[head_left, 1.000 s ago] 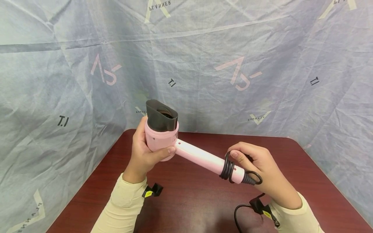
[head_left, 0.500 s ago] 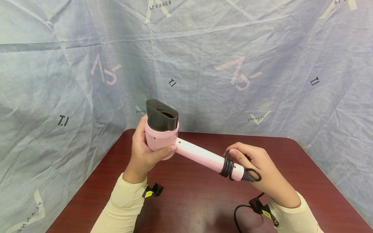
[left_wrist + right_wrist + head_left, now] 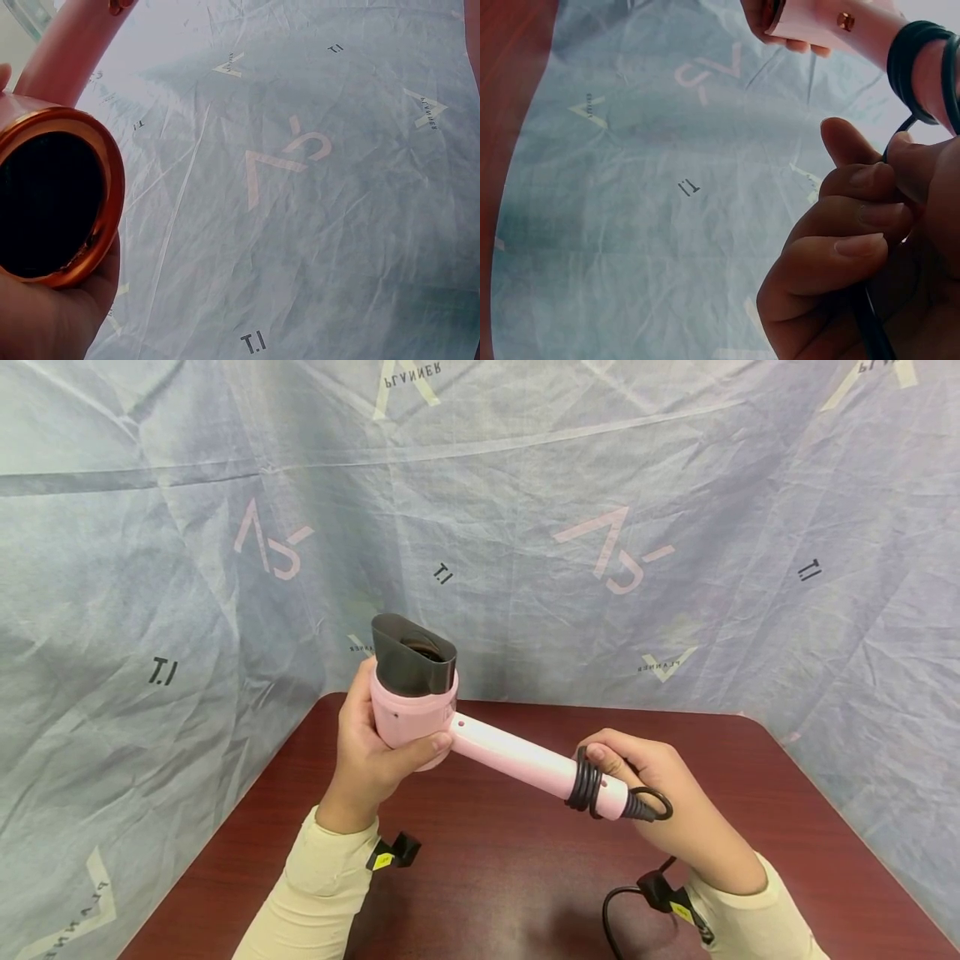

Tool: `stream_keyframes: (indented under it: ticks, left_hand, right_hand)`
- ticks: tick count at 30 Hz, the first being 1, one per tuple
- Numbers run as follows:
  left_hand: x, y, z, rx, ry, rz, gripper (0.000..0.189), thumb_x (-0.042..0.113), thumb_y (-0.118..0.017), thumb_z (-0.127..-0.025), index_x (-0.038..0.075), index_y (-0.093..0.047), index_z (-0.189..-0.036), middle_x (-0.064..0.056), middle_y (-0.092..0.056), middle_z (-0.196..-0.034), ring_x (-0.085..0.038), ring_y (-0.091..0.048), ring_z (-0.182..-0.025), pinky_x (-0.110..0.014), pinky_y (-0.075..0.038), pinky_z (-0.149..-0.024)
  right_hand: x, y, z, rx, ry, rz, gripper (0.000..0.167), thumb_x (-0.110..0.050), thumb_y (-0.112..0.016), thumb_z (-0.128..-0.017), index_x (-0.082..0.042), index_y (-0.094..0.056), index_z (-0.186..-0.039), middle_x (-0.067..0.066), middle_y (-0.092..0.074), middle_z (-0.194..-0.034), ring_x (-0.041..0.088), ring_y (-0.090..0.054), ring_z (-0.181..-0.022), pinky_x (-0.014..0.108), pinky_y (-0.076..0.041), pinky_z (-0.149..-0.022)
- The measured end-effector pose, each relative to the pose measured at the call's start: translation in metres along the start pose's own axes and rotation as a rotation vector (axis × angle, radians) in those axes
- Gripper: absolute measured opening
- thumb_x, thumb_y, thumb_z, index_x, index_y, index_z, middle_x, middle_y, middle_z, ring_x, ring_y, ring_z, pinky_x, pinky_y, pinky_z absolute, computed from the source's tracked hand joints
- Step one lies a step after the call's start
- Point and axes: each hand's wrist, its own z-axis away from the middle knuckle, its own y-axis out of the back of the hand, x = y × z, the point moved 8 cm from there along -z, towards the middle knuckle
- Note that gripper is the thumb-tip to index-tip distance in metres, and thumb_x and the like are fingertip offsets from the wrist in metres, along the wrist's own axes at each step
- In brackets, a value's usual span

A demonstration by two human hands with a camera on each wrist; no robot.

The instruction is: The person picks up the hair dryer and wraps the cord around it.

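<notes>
A pink hair dryer (image 3: 517, 757) with a black nozzle (image 3: 412, 658) is held up above the table, nozzle end upward. My left hand (image 3: 367, 760) grips its round head, thumb across the front near the handle joint. In the left wrist view the rear of the dryer head shows a copper-coloured ring (image 3: 112, 172) round a dark opening. Several loops of black cord (image 3: 585, 783) wrap the handle's lower end. My right hand (image 3: 660, 785) pinches the cord between thumb and forefinger beside those loops. In the right wrist view the other fingers (image 3: 817, 262) curl round the trailing cord (image 3: 870, 322).
A dark red wooden table (image 3: 487, 877) lies below both hands. Grey printed cloth (image 3: 510, 527) hangs behind and along both sides. More cord (image 3: 609, 918) hangs by the right wrist, near a small black wrist device (image 3: 656, 892).
The right hand has shifted slightly left, bringing the cord it pinches close against the loops on the handle. The handle end has risen a little; the left hand's grip stays the same.
</notes>
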Motion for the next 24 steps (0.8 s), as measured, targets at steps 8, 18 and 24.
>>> stream_keyframes:
  ticks: [8, 18, 24]
  left_hand:
    - [0.0017, -0.0018, -0.0019, -0.003, -0.024, 0.025, 0.073, 0.000, -0.088, -0.068, -0.010, -0.051, -0.131, -0.018, -0.066, -0.114, -0.032, -0.063, -0.099, -0.038, -0.057, -0.089]
    - [0.0017, -0.0027, -0.0013, 0.020, -0.026, 0.039, 0.075, -0.001, -0.088, -0.069, -0.009, -0.051, -0.134, -0.019, -0.065, -0.117, -0.033, -0.063, -0.101, -0.039, -0.057, -0.090]
    - [-0.0005, -0.0013, -0.0011, 0.049, -0.007, 0.047, 0.078, -0.004, -0.086, -0.067, -0.008, -0.051, -0.136, -0.021, -0.064, -0.119, -0.033, -0.063, -0.102, -0.039, -0.057, -0.091]
  right_hand:
    - [-0.0027, -0.0007, -0.0007, 0.033, 0.061, 0.054, 0.028, -0.010, -0.055, -0.107, -0.033, -0.068, -0.098, -0.018, -0.061, -0.075, 0.003, -0.056, -0.062, 0.020, -0.047, -0.056]
    - [0.0020, -0.0068, 0.0009, -0.015, 0.004, -0.018, 0.041, 0.006, -0.058, -0.097, -0.035, -0.065, -0.097, -0.016, -0.059, -0.075, 0.006, -0.057, -0.069, 0.025, -0.049, -0.062]
    - [0.0041, -0.0086, 0.0010, -0.006, -0.036, 0.072, 0.037, 0.000, -0.055, -0.101, -0.035, -0.063, -0.093, -0.017, -0.055, -0.072, 0.004, -0.054, -0.065, 0.024, -0.047, -0.061]
